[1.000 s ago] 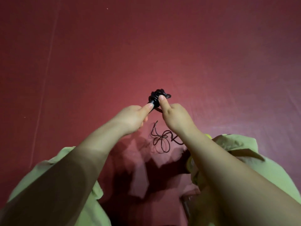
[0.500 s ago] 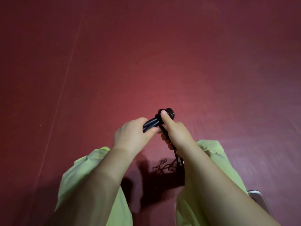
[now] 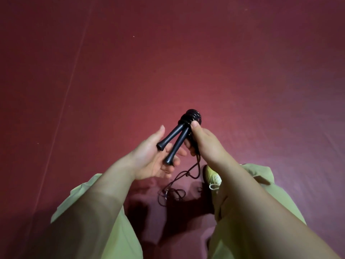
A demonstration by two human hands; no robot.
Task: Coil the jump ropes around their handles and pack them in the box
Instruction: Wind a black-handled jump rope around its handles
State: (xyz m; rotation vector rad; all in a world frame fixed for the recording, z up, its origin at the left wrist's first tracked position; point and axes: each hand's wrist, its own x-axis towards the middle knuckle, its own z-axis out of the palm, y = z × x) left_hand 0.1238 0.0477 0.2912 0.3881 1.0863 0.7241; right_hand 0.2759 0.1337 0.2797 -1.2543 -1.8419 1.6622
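since half a second ago the left hand [image 3: 153, 157] has let go of the handles [image 3: 174, 140] and dropped back, palm up, fingers spread and relaxed; before that it was wrapped round their lower ends. both hands have also come lower and nearer, and the handles now splay apart in a narrow v instead of lying pressed together.

count: two hands, two black handles, one rope [image 3: 186, 174], one shoe [image 3: 211, 177], two trouser legs.

the right hand [image 3: 203, 144] grips the bundle near its top, thumb pressed on the side just under the coil [image 3: 192, 116] and fingers curled round the far side. the coil is a tight dark knob of several turns wound round the handles' upper ends, held up over the red floor [image 3: 242, 71]. the flared lower ends of the handles point down and left, over the left palm; whether they touch it i cannot tell.

from under the right hand the loose rest of the rope hangs down to the floor and lies there in a small tangle of loops between the two green trouser legs [image 3: 97, 221]. the pale shoe shows just right of the hanging rope, partly hidden by the right forearm.

one second ago the hands were higher, both thumbs pinching the coil.
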